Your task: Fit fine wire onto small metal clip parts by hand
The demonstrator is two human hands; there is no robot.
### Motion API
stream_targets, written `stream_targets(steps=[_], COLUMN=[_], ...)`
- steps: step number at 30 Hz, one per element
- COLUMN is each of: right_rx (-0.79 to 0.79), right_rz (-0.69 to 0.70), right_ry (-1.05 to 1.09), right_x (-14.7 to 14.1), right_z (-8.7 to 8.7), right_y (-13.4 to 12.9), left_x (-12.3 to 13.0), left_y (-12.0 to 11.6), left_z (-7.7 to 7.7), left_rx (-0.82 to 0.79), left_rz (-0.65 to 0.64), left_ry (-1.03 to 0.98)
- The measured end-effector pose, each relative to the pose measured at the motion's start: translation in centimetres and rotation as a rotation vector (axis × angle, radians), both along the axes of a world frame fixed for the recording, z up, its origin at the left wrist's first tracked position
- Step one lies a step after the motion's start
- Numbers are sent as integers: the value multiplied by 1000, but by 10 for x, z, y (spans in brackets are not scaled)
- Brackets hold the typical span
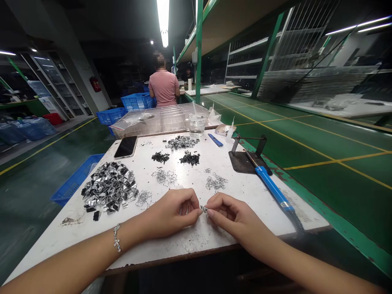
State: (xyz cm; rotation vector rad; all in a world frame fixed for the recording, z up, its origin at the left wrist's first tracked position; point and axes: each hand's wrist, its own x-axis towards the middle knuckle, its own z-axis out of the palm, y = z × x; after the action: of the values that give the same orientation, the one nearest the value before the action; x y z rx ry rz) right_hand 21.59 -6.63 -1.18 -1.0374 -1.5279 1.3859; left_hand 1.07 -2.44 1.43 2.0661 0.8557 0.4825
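A small metal piece point(203, 209) is pinched between the fingertips of my left hand point(177, 210) and my right hand point(228, 212), above the front of the white table point(171, 261). Both hands are closed, their tips almost touching. To the left lies a large pile of silver and black metal parts point(110, 187). Thin wire-like pieces form small heaps point(165, 176) behind my left hand, and another wire heap point(216, 181) lies behind my right hand. Farther back are two heaps of black bits point(190, 159) and a pile of silver parts point(181, 142).
On the right, a blue soldering iron point(274, 190) leans on a black metal stand point(249, 161). A phone point(125, 147), a plastic cup point(197, 125), a blue tool point(215, 140) and a white bottle point(230, 132) sit at the back. A person point(164, 85) in pink stands beyond.
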Motion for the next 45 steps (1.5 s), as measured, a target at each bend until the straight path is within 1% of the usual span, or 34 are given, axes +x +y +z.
stream_targets(steps=[13, 20, 25, 30, 36, 40, 45], right_rx=[-11, -1, -10, -34, -78, -90, -53], right_rz=[8, 7, 14, 22, 38, 55, 64], right_ry=[15, 0, -2, 15, 35, 45, 60], right_x=[-1, 0, 0, 0, 1, 1, 2], right_z=[-1, -1, 0, 1, 5, 6, 5], right_y=[-1, -1, 0, 2, 1, 2, 2], left_x=[2, 4, 4, 3, 3, 2, 2], left_y=[-1, -1, 0, 0, 1, 1, 1], left_z=[-1, 0, -2, -2, -2, -3, 0], left_rx=[-1, -68, -81, -78, -118, -105, -67], left_rz=[21, 49, 50, 43, 36, 32, 36], left_ry=[-34, -77, -99, -108, -125, -128, -116])
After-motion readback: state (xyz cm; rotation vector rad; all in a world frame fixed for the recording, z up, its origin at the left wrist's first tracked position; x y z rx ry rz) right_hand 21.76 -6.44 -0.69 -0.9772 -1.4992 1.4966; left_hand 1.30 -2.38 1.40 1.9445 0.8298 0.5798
